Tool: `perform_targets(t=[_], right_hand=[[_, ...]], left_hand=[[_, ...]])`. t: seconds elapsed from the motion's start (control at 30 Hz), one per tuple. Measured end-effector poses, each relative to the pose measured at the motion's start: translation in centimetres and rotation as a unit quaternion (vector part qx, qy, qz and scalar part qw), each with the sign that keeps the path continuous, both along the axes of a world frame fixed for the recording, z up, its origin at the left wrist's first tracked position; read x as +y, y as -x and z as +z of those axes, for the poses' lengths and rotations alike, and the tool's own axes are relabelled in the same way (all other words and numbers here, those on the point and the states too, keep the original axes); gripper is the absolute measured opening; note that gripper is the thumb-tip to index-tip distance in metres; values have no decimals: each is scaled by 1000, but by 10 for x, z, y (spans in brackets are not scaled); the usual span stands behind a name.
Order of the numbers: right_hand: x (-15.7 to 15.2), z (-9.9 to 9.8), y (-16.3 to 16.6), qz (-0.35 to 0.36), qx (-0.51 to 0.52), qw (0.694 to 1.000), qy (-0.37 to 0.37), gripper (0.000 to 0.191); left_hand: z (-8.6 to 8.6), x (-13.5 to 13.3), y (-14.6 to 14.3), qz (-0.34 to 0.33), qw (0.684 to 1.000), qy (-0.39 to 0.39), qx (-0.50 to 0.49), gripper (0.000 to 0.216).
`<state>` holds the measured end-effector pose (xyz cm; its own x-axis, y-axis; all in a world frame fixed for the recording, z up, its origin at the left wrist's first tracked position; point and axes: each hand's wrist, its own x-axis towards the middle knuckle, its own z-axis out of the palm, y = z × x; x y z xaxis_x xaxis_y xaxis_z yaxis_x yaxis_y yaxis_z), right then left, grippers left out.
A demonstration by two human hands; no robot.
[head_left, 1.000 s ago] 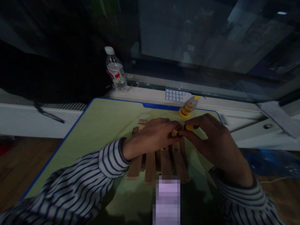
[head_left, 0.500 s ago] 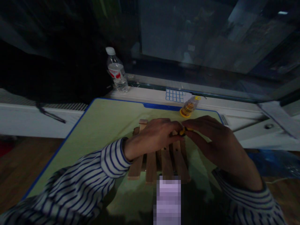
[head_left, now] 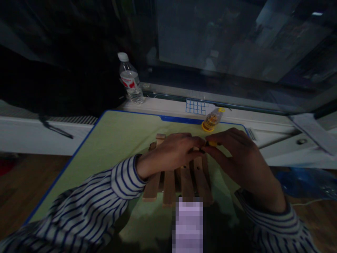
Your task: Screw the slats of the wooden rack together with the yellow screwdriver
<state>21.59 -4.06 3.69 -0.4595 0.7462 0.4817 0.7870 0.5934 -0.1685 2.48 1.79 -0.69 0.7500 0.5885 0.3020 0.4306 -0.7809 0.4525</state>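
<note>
A slatted wooden piece (head_left: 169, 188) with small dark holes lies on the table under my hands. My left hand (head_left: 177, 149) reaches across its upper part, thumb and forefinger pinched at a small yellow-and-black piece (head_left: 212, 143). From the other side my right hand (head_left: 238, 154) pinches the yellow end of that piece between thumb and fingers. The fingertips of both hands nearly meet there. What kind of thing it is, I cannot make out in the dim light. My left hand hides the upper slats.
The pale table (head_left: 123, 130) has a blue edge. At its far side a small clear bottle with a yellow base (head_left: 211, 121) leans. A water bottle (head_left: 131, 83) stands on the sill by a blue-grid sheet (head_left: 195, 107). Dark fabric (head_left: 60, 80) lies at the left.
My right hand has shifted and turned slightly around the yellow end, so more of the yellow shows. My left hand stays almost still, as does the wooden piece.
</note>
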Motion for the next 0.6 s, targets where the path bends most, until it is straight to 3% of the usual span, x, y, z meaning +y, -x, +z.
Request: perform_targets(t=[0.2,0.43,0.6], right_hand=[[0,-1,1,-15,-3,1000,-11,15],[1,-1,0,-20,10,1000,-3,15],[-3,6,-2,-9,23,999,24,31]], left_hand=[[3,0,1,-11,999,20,23,24],[-2,-1,-2,25,1000,9,-9,26],[-1,0,-3,12,1000,25,-10,21]])
